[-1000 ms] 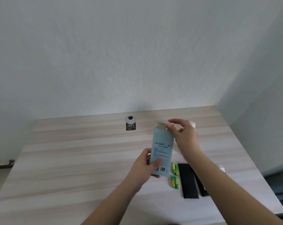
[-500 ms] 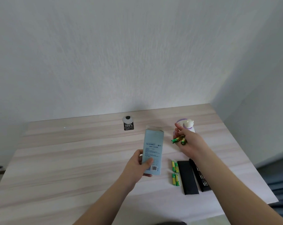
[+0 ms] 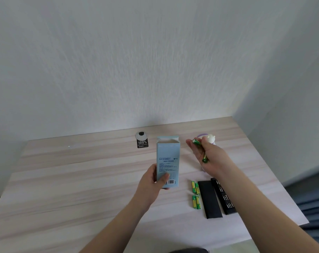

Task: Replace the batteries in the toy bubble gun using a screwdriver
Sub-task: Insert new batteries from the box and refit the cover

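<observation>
My left hand [image 3: 152,181] holds a light blue carton [image 3: 167,161] upright above the table, its top flaps open. My right hand [image 3: 208,157] is to the right of the carton, palm up, with green batteries [image 3: 200,150] lying in it. Behind that hand stands the white and purple toy bubble gun [image 3: 208,138], mostly hidden. Several yellow-green batteries [image 3: 195,194] lie on the table near the front. Beside them sit a black sleeve [image 3: 209,199] and a black screwdriver bit tray [image 3: 222,195].
The pale wooden table [image 3: 82,179] meets a white wall at the back. A round grommet with a black "100%" label [image 3: 142,141] sits at the back centre. The table's right edge runs close to the black tray.
My right hand left the carton's top and moved right, turning palm up with green batteries in it. The carton stays in my left hand.
</observation>
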Available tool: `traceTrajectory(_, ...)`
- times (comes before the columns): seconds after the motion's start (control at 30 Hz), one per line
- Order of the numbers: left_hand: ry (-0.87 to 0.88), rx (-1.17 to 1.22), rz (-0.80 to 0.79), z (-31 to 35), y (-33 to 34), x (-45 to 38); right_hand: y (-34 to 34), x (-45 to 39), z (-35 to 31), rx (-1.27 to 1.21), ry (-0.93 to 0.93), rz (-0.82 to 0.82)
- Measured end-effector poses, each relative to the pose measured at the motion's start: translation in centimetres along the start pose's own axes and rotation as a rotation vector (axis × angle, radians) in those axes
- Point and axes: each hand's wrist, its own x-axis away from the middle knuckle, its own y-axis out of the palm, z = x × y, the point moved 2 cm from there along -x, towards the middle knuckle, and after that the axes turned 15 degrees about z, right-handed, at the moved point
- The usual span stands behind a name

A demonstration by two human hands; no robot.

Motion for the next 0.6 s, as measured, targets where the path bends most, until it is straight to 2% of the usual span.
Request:
traceTrajectory(0.13,-0.014,-0.006,0.003,0.0,0.2,0.2,0.1,0.5,0.0,0.289,-0.166,0.006)
traceTrajectory(0.27,-0.018,-0.03,-0.001,0.0,0.3,0.4,0.0,0.4,0.2,0.526,-0.36,-0.123)
traceTrajectory(0.4,-0.041,-0.057,0.004,0.2,0.6,0.7,0.1,2.0,0.0,0.881,-0.694,-0.241)
traceTrajectory(0.53,-0.051,-0.087,-0.003,0.3,0.9,1.0,0.3,3.2,-0.4,1.18,-0.997,-0.208)
traceTrajectory(0.6,-0.051,-0.098,-0.012,0.3,1.0,1.1,0.2,3.3,-0.5,1.241,-1.117,-0.183)
